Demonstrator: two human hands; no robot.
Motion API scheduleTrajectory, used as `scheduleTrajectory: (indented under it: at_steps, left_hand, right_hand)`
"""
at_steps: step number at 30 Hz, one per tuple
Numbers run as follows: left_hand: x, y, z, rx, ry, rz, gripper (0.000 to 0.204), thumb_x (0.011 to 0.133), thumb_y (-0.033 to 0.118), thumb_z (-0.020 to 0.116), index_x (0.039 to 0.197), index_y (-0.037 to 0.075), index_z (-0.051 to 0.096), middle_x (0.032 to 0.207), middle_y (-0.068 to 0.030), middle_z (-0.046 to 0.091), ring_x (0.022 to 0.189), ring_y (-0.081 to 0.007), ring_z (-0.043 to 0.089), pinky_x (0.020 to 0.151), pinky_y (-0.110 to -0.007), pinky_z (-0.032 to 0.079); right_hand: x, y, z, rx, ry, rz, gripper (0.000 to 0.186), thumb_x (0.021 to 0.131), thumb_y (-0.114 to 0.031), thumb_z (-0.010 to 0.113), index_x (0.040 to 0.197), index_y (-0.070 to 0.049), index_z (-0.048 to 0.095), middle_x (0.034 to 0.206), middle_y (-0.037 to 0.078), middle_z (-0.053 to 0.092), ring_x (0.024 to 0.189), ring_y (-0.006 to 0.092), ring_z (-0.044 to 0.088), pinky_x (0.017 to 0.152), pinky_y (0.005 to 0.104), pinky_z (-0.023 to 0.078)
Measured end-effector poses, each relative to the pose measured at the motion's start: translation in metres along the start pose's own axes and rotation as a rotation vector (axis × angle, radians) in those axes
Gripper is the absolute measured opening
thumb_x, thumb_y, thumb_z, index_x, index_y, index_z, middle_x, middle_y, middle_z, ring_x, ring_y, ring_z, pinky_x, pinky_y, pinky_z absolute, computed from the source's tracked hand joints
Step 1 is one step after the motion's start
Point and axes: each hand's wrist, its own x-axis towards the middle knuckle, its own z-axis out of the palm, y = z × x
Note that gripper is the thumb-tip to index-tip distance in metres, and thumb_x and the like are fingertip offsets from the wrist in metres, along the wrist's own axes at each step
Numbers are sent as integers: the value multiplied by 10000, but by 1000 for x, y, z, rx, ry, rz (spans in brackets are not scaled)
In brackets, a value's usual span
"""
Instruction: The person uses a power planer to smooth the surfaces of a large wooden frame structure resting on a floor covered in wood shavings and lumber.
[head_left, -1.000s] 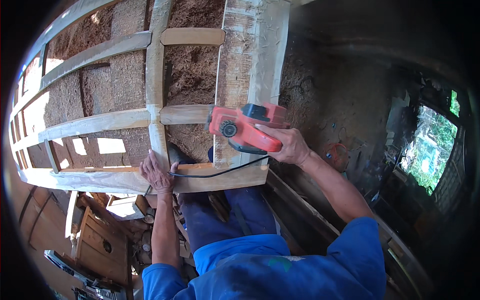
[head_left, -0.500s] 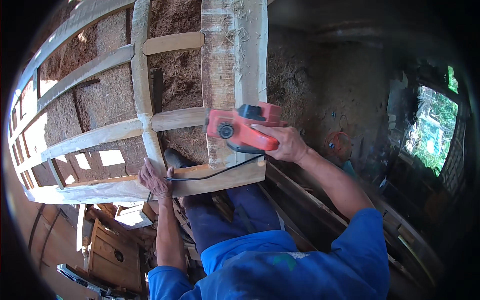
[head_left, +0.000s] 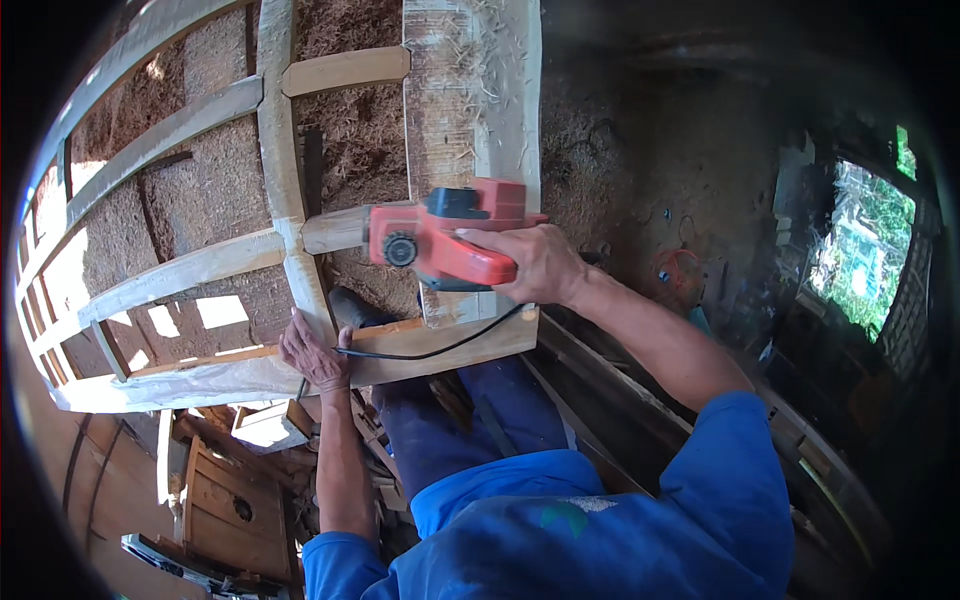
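Observation:
My right hand [head_left: 545, 258] grips the handle of a red electric planer [head_left: 445, 240], whose front end overhangs the left edge of a wide, shaving-strewn board [head_left: 440, 110]. A black cord [head_left: 420, 355] runs from near the planer's rear down across the front rail [head_left: 470, 345] toward my left hand [head_left: 318, 355]. That hand rests on the rail where an upright slat [head_left: 305, 275] meets it, fingers apart over the wood and the cord passing by the thumb. The lattice of wooden slats [head_left: 170, 270] stretches off to the left.
Below the frame are my legs [head_left: 470, 410], a pale box [head_left: 270, 425] and a wooden panel [head_left: 225, 500] among scrap pieces. Long timbers [head_left: 590, 370] lie at the right, with an orange cord [head_left: 675, 265] on the dark floor and a bright window opening [head_left: 860, 250] beyond.
My right hand has moved the planer leftward, so its front now juts past the wide board's left edge. My left hand stays on the front rail. The view has shifted slightly.

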Motion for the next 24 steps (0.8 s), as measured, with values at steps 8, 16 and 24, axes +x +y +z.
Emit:
scheduleTrajectory:
  at_steps: [8, 16, 24]
  left_hand:
    - [-3, -7, 8, 15, -4, 7, 1064, 904, 823, 365, 1540, -30, 353, 1328, -208, 540, 1255, -368, 475, 1136, -536, 271]
    - [-1, 1, -2, 62, 78, 4, 1016, 871, 759, 559, 1523, 0, 387, 1312, -186, 560, 1277, -348, 476, 1164, -547, 247]
    - [-1, 0, -4, 41, 93, 18, 1050, 813, 773, 626, 1512, 22, 402, 1298, -157, 561, 1267, -317, 497, 1162, -545, 259]
  right_hand:
    - [76, -62, 49, -60, 10, -83, 712, 699, -286, 805, 1384, -222, 624, 865, 135, 754, 762, 316, 746, 718, 438, 601]
    - [-64, 50, -21, 7, 117, 32, 678, 710, -177, 826, 1362, -160, 642, 1094, 135, 756, 964, 324, 742, 875, 426, 600]
    - [-100, 75, -46, 76, 101, 170, 681, 700, -110, 803, 1361, -148, 641, 1157, 176, 731, 1028, 347, 724, 961, 424, 584]
